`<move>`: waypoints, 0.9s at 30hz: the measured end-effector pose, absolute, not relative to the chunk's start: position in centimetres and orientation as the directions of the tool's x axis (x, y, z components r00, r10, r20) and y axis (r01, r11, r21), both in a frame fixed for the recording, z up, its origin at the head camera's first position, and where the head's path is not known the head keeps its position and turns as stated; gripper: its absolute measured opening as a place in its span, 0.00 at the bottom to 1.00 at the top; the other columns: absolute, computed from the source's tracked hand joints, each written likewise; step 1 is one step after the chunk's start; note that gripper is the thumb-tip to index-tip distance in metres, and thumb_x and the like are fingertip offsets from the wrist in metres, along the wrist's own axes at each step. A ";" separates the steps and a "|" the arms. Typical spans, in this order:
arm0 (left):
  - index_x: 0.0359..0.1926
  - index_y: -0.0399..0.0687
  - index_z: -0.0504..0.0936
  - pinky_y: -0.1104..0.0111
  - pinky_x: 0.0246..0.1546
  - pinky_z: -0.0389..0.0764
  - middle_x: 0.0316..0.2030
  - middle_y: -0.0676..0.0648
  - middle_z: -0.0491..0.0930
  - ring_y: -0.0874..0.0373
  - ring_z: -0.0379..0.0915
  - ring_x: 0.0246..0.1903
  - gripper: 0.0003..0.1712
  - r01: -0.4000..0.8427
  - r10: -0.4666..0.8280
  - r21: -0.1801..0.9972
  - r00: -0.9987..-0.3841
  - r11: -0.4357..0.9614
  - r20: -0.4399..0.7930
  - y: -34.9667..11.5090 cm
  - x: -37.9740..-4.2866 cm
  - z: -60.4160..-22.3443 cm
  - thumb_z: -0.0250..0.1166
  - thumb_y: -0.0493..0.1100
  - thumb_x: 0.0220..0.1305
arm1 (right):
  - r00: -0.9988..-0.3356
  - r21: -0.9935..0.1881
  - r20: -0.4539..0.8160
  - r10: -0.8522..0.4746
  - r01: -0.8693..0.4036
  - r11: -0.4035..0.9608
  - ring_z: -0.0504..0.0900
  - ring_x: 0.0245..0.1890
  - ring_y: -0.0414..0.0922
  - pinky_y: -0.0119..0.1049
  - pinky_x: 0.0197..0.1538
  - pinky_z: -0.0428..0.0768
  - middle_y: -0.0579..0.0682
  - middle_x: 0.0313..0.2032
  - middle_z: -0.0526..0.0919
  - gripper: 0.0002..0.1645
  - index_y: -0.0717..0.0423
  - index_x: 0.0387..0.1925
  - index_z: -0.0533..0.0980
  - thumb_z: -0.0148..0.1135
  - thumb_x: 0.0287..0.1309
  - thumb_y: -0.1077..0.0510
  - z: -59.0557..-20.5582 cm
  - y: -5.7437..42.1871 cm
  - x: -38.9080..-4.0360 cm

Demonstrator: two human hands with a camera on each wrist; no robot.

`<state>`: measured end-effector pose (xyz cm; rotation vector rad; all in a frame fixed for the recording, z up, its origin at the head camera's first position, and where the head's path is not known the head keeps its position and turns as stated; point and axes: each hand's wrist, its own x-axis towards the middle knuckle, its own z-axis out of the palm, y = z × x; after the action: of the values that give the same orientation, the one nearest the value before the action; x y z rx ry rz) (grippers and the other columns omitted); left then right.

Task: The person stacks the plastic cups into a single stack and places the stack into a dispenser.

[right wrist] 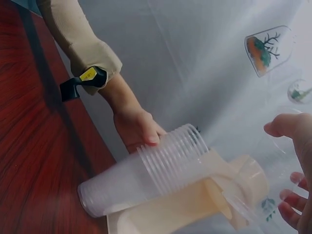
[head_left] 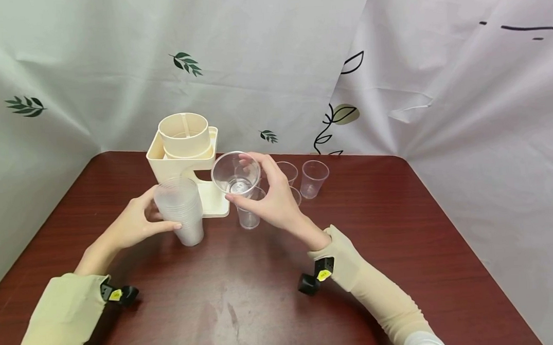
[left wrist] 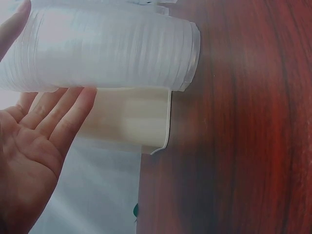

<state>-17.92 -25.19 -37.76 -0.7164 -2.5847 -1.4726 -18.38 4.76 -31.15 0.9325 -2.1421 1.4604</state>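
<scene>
Makeshift booth: printed sheeting (head_left: 272, 64), table (head_left: 263, 286)

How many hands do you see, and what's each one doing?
2. The left hand holds a stack of cups; the right hand holds a clear cup. Neither hand is completely hidden, though cups block some fingers.

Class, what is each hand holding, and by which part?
The left hand holds a stack of clear cups by its side; the right hand holds a single clear cup at or near its rim.
</scene>
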 end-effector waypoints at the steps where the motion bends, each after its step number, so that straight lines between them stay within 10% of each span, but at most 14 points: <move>1: 0.66 0.39 0.62 0.78 0.38 0.81 0.46 0.66 0.75 0.74 0.77 0.41 0.46 0.434 0.356 0.793 -0.887 0.427 0.293 -25.2 -17.9 -37.8 0.75 0.33 0.48 | -0.707 -0.670 0.637 -0.307 -0.705 0.234 0.75 0.53 0.40 0.35 0.54 0.74 0.50 0.50 0.77 0.42 0.55 0.58 0.69 0.78 0.39 0.59 -31.2 4.7 -18.4; 27: 0.66 0.40 0.62 0.79 0.39 0.81 0.47 0.66 0.74 0.74 0.77 0.41 0.46 0.420 0.347 0.798 -0.894 0.433 0.282 -25.1 -17.8 -37.6 0.75 0.33 0.47 | -0.703 -0.696 0.616 -0.355 -0.697 0.172 0.75 0.55 0.40 0.33 0.52 0.76 0.52 0.54 0.77 0.43 0.54 0.63 0.67 0.76 0.44 0.59 -30.0 2.2 -18.7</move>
<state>-17.77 -25.06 -37.64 -0.6950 -2.5947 -1.4778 -18.74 2.21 -30.05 1.0042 -2.1415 1.5410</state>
